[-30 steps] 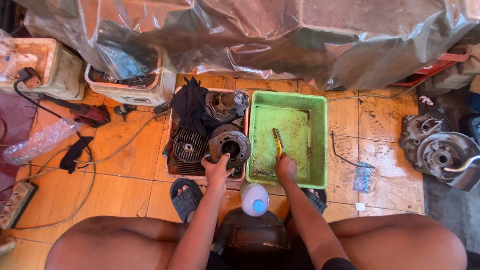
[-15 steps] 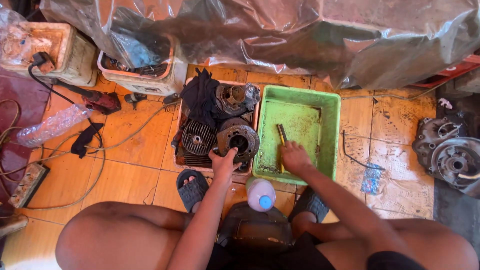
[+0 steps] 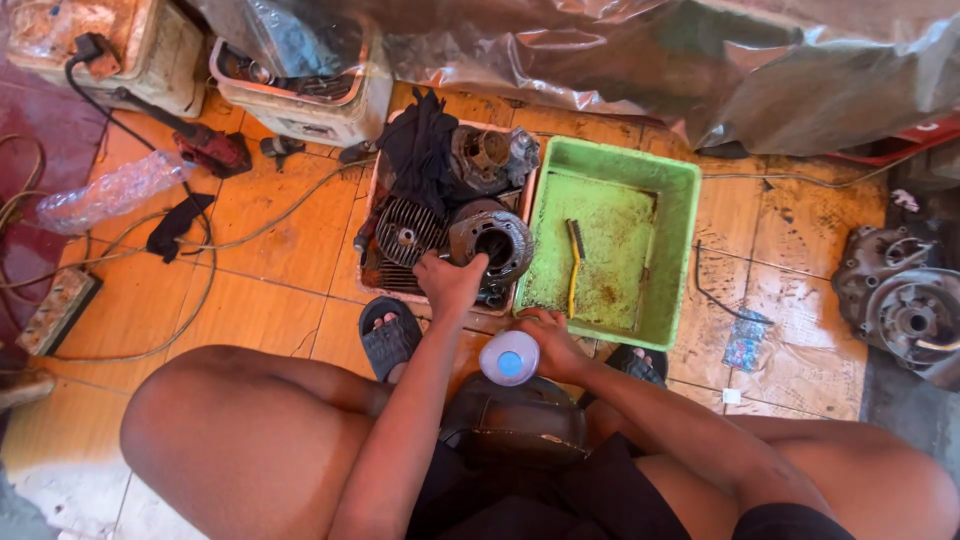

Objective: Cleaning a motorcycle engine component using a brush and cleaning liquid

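- Biggest thing up top is a crumpled plastic sheet (image 3: pixel 640 60) draped over stuff along the far edge of the orange tiled floor (image 3: pixel 270 240).
- Green plastic tub (image 3: pixel 680 250) sits on the floor, right of centre, grimy inside, with a yellow-handled brush (image 3: pixel 574 262) lying in it near its left wall.
- Just left of the tub, touching it, is a shallow tray of engine parts (image 3: pixel 372 215): a finned cylinder head (image 3: pixel 405 235), a black rag (image 3: pixel 425 140) piled at the back, another metal casting (image 3: pixel 485 155) behind.
- A grey engine crankcase (image 3: pixel 905 305) sits well apart at the right edge.
- The round metal cylinder part (image 3: pixel 495 240) with a big bore sits at the front of the tray, between the finned head and the tub.
- Left hand (image 3: pixel 450 282) has its grip closed around the near-left edge of that cylinder part, fingers wrapped on the rim.
- Right hand (image 3: pixel 550 340) rests at the tub's near-left corner, curled against a white plastic bottle with a blue cap (image 3: pixel 508 358); looks like it's holding the bottle, but the view's not great so I can't tell for sure.
- Black sandal (image 3: pixel 388 335) on one foot, just below the tray.
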